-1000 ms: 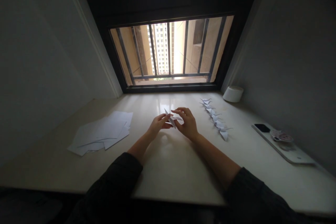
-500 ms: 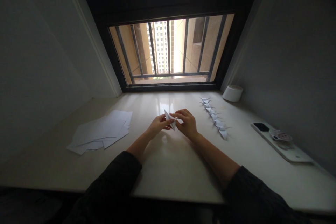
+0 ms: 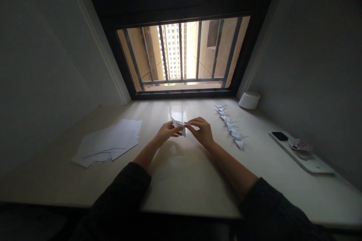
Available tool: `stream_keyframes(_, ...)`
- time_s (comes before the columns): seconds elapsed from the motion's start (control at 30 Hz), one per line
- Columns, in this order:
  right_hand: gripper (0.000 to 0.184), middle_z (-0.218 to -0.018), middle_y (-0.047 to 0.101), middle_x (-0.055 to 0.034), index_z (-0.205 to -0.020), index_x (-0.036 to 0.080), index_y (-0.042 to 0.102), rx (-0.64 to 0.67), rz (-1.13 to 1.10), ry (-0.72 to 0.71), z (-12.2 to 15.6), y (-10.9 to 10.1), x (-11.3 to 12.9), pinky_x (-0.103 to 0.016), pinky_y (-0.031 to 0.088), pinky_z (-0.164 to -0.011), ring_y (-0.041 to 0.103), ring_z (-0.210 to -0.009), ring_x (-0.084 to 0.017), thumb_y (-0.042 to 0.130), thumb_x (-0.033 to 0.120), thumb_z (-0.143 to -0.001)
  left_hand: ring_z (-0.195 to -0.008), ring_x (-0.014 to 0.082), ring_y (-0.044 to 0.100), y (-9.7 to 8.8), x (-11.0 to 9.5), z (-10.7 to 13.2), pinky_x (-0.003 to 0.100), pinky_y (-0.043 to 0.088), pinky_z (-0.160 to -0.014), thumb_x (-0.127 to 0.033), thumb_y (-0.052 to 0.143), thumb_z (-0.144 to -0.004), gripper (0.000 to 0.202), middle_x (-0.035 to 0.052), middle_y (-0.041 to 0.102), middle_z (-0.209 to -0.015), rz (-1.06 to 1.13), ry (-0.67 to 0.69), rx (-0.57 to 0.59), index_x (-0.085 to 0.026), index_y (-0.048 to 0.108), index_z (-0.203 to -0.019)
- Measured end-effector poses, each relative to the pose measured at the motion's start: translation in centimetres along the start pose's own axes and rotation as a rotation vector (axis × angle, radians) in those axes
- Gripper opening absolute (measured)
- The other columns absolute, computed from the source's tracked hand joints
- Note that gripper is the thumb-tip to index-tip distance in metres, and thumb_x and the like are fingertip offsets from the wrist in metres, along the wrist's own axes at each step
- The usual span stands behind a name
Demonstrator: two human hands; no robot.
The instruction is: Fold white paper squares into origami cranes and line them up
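A small piece of folded white paper (image 3: 178, 124) is held above the middle of the sill, pointed at its ends. My left hand (image 3: 167, 132) grips its left side between thumb and fingers. From the right, my right hand (image 3: 201, 131) pinches the paper's right tip with thumb and forefinger. The finer folds are too small to make out. To the right of my hands, several folded paper cranes (image 3: 228, 123) stand in a slanting row on the sill. A pile of white paper sheets (image 3: 109, 139) lies to the left of my left hand.
The pale windowsill (image 3: 186, 188) ends in a front edge near my body. A white round container (image 3: 249, 100) stands at the back right. A phone (image 3: 302, 154) with a round grip on it lies along the right wall. Behind is a dark-framed window (image 3: 181, 95).
My left hand has shifted slightly left and turned the folded paper, which now lies more level. My right fingers have closed to a pinch at its right tip.
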State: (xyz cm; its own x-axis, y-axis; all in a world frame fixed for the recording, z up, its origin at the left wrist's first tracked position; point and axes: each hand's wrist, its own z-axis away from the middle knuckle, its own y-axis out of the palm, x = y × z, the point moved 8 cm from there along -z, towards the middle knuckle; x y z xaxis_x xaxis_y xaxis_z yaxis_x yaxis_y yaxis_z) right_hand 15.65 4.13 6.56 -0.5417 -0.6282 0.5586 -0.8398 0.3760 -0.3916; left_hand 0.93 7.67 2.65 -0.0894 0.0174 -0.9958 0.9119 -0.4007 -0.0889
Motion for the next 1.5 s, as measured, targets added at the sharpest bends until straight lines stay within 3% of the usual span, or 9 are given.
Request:
stream_keyframes(0.33,0.019,-0.068,0.067,-0.0019,-0.069,0.024,0.071,-0.122,0.014,0.218,0.5,-1.0,-3.0,-0.030,0.045,-0.058,0.057,-0.061,-0.016,0.070,0.043,-0.070,-0.068,0.0166,0.062,-0.3,0.1,-0.3,0.028,0.046,-0.063,-0.043,0.073,-0.063,0.041,0.0088,0.068,-0.083,-0.107,0.039,0.018,-0.016,0.066,-0.094)
stream_keyframes(0.6,0.016,-0.080,0.071,-0.0030,-0.091,0.028,0.072,-0.042,-0.037,0.087,0.1,-0.4,-1.5,-0.032,0.049,-0.066,0.061,-0.071,-0.018,0.061,0.034,-0.081,-0.075,0.0185,0.063,-1.1,-0.1,-0.3,0.028,0.047,-0.064,-0.044,0.071,-0.066,0.043,0.0098,0.068,-0.089,-0.111,0.076,-0.022,-0.016,0.066,-0.099)
stream_keyframes(0.8,0.016,-0.085,0.072,-0.0017,-0.094,0.029,0.071,-0.027,0.073,-0.008,0.2,-0.2,-0.7,-0.032,0.049,-0.071,0.062,-0.075,-0.018,0.061,0.031,-0.082,-0.085,0.0190,0.062,-1.0,-0.5,-0.5,0.031,0.046,-0.074,-0.033,0.077,-0.060,0.076,0.0123,0.064,-0.107,0.055,0.124,-0.028,-0.015,0.048,-0.128)
stream_keyframes(0.97,0.017,-0.084,0.072,-0.0013,-0.096,0.029,0.071,-0.021,0.129,-0.053,0.3,-0.1,-0.2,-0.031,0.049,-0.069,0.062,-0.075,-0.018,0.060,0.029,-0.083,-0.081,0.0169,0.062,-1.0,-0.5,-0.4,0.029,0.048,-0.071,-0.035,0.077,-0.060,0.072,0.0110,0.064,-0.104,0.072,0.115,-0.069,-0.014,0.051,-0.124)
stream_keyframes(1.13,0.017,-0.084,0.072,-0.0018,-0.096,0.028,0.071,-0.030,0.149,-0.070,0.3,-0.1,-0.2,-0.030,0.049,-0.067,0.062,-0.074,-0.017,0.060,0.027,-0.083,-0.065,0.0137,0.060,-1.5,-0.7,-0.3,0.025,0.048,-0.058,-0.039,0.078,-0.057,0.063,0.0069,0.067,-0.088,-0.097,0.160,-0.137,-0.014,0.060,-0.112)
stream_keyframes(1.3,0.017,-0.085,0.072,-0.0021,-0.096,0.028,0.071,-0.054,0.150,-0.078,0.3,-0.3,-0.1,-0.030,0.049,-0.067,0.063,-0.075,-0.017,0.059,0.028,-0.084,-0.067,0.0165,0.062,-1.8,-1.2,-0.1,0.028,0.050,-0.062,-0.046,0.076,-0.059,0.064,0.0082,0.069,-0.086,-0.281,0.240,-0.165,-0.011,0.063,-0.111)
stream_keyframes(1.43,0.017,-0.086,0.072,-0.0020,-0.095,0.028,0.071,-0.057,0.169,-0.076,0.3,0.0,-0.1,-0.030,0.049,-0.067,0.063,-0.075,-0.017,0.059,0.027,-0.083,-0.062,0.0163,0.064,-2.4,-3.0,1.2,0.029,0.051,-0.066,-0.048,0.076,-0.058,0.089,0.0062,0.071,-0.095,-0.610,0.319,-0.341,-0.022,0.041,-0.135)
stream_keyframes(1.5,0.016,-0.085,0.072,-0.0019,-0.094,0.028,0.071,-0.053,0.184,-0.073,0.4,0.1,-0.2,-0.030,0.049,-0.067,0.063,-0.074,-0.017,0.060,0.027,-0.082,-0.066,0.0166,0.067,-2.0,-4.0,1.9,0.028,0.050,-0.070,-0.047,0.074,-0.062,0.095,0.0062,0.069,-0.104,-0.715,0.382,-0.370,-0.027,0.026,-0.142)
